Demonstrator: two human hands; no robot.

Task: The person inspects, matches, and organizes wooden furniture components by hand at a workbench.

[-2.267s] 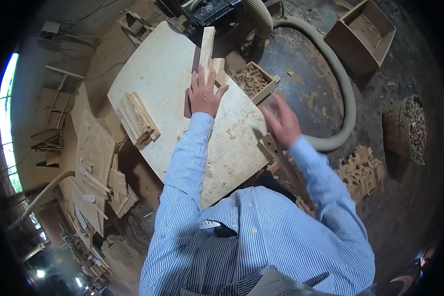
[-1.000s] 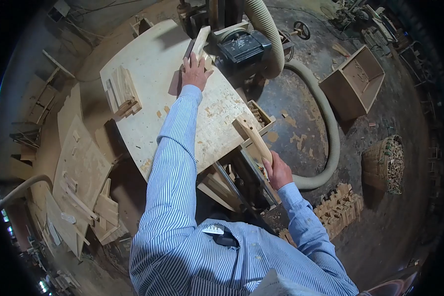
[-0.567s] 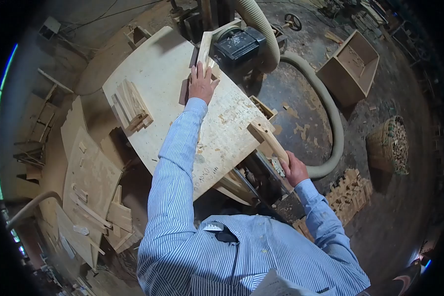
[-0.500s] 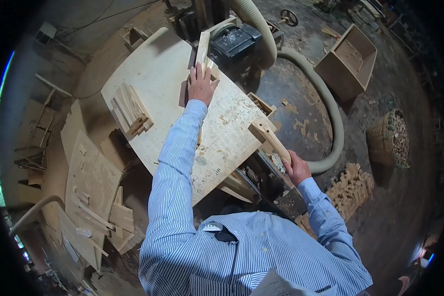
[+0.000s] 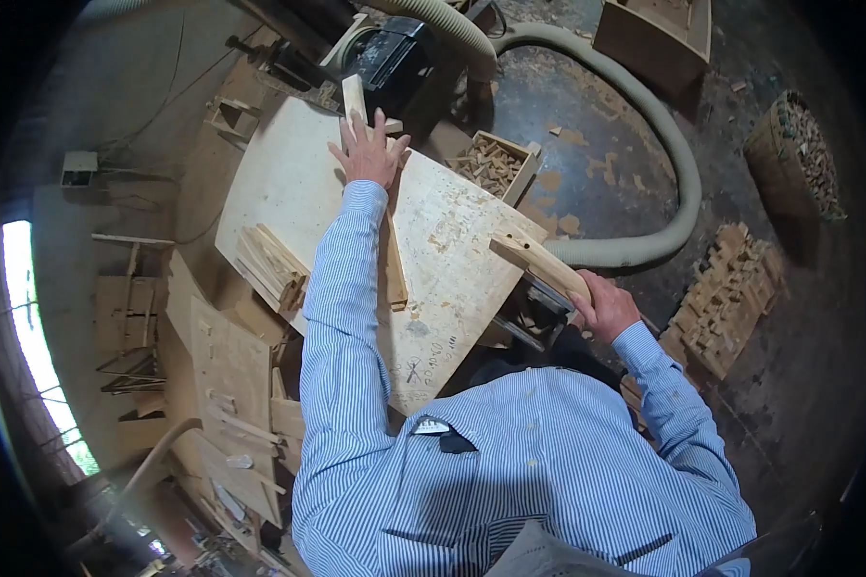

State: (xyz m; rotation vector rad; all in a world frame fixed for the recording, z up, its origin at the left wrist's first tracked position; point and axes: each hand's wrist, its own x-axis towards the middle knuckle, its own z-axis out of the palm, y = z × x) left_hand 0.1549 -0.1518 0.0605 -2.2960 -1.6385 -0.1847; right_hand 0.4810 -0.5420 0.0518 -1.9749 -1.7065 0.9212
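My left hand (image 5: 368, 156) lies with fingers spread over wood pieces at the far edge of the worktable (image 5: 452, 269). Beyond its fingertips a pale wooden bar (image 5: 354, 97) sticks out towards the black motor. A longer wooden strip (image 5: 393, 264) lies flat on the table beside my left forearm. On the right, my right hand (image 5: 606, 306) is closed around one end of a wooden piece (image 5: 548, 267). That piece has dark holes near its far end, which reaches over the table's right corner. A stack of wooden strips (image 5: 271, 266) rests at the table's left edge.
A black motor (image 5: 387, 62) stands past the table, with a ribbed hose (image 5: 678, 183) curving over the floor. An open box of small offcuts (image 5: 496, 165) adjoins the table. Farther right are a filled basket (image 5: 794, 159) and stacked wood blocks (image 5: 726, 298).
The view has turned and shifted. My left hand's fingers have spread wider over the wood at the table's far edge. My right hand still grips its wooden piece.
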